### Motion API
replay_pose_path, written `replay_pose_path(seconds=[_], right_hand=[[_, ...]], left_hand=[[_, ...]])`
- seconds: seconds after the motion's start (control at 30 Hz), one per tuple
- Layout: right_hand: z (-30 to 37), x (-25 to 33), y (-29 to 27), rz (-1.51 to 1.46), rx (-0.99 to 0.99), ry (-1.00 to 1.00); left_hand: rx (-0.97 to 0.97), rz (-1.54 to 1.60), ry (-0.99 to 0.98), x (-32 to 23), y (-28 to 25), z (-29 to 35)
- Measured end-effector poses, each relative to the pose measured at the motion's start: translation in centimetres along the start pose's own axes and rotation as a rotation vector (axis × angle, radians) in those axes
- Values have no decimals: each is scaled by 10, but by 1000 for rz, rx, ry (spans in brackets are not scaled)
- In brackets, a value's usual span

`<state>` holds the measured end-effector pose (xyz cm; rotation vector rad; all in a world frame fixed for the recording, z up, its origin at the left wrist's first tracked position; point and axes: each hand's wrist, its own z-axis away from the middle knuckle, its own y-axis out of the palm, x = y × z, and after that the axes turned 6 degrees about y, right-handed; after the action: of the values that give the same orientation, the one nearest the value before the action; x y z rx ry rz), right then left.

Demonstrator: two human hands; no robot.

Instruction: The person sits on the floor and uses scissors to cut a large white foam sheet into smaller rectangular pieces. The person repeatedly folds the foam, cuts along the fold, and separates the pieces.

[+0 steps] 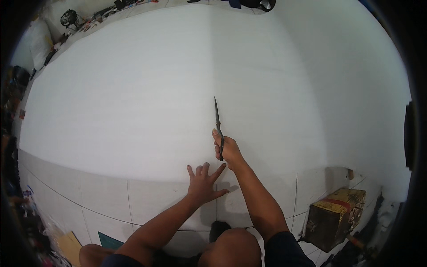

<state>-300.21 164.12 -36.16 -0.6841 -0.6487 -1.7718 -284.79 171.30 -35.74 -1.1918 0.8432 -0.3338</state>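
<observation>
A large smooth white sheet (124, 98) lies spread over the tiled floor, with a faint straight line of shade running up its middle. My right hand (230, 150) is closed round the handles of dark metal scissors (217, 116). Their blades look together and point away from me, over the sheet near that line. Left of it and nearer to me, my left hand (204, 181) has its fingers spread at the sheet's near edge. Nothing is in that hand. Whether the blades touch the sheet, I cannot tell.
Pale floor tiles (104, 191) border the sheet's near side. A worn yellow-and-brown box (331, 218) with a red band stands at the near right. Far left are a small fan (70, 18), a white bag (40, 42) and assorted clutter. A green flat piece (109, 240) lies near my leg.
</observation>
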Motion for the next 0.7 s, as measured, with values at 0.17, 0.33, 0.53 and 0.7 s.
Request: replay_pose_path(seconds=[0.17,0.33,0.53,0.7], right_hand=[[-2,-2,8,29,-84,-35],[-47,19,8,20,-94,-60],[-122,86,13,102,-117,-46],[-189,153,-2,204,-117,-63]], left_hand=[[109,-30,-116,-3,9,-18],[121,-45,-111,-2,16,-20],[124,-55,-120,0,14,-22],[145,-88,-102,0,12,-22]])
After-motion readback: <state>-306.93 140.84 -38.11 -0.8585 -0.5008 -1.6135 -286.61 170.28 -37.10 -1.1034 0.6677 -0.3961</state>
